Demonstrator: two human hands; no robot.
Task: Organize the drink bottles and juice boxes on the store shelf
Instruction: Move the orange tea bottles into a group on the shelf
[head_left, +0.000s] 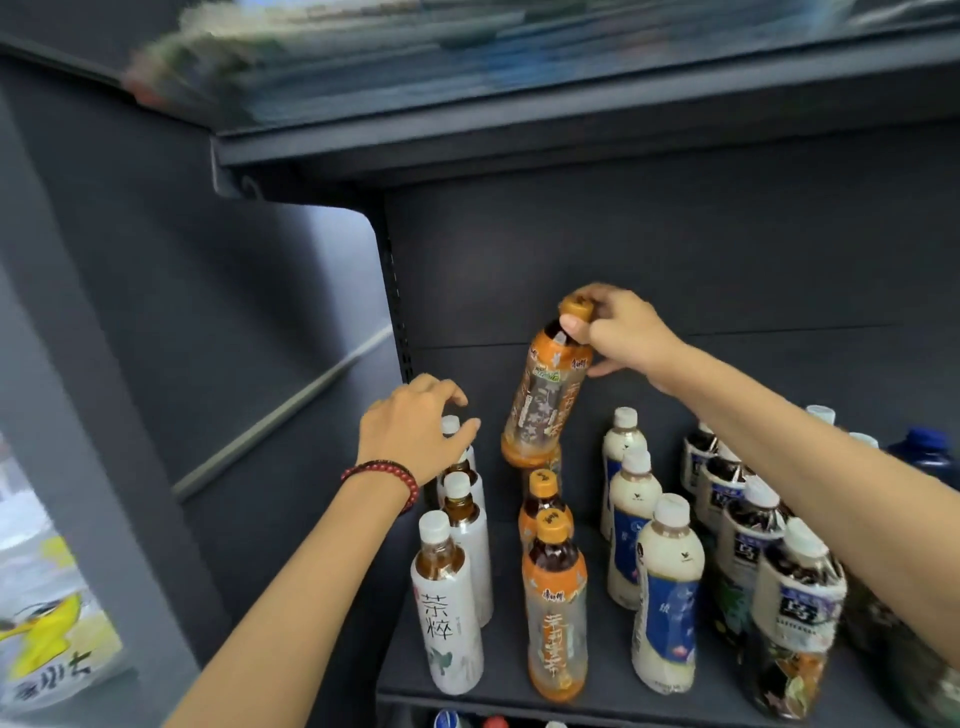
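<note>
My right hand grips an orange-labelled tea bottle by its neck and cap, holding it tilted in the air above the back of the orange row. My left hand, with a red bead bracelet, hovers over the rear white-capped bottle of the white-labelled tea row, fingers curved around its cap; contact is unclear. To the right stand a row of milky bottles with blue labels and a row of dark bottles with blue-white labels.
The dark shelf board carries all the rows; its back panel is behind them. An upper shelf hangs overhead. A dark blue bottle stands far right. A yellow-printed package lies at lower left. More bottle caps show below.
</note>
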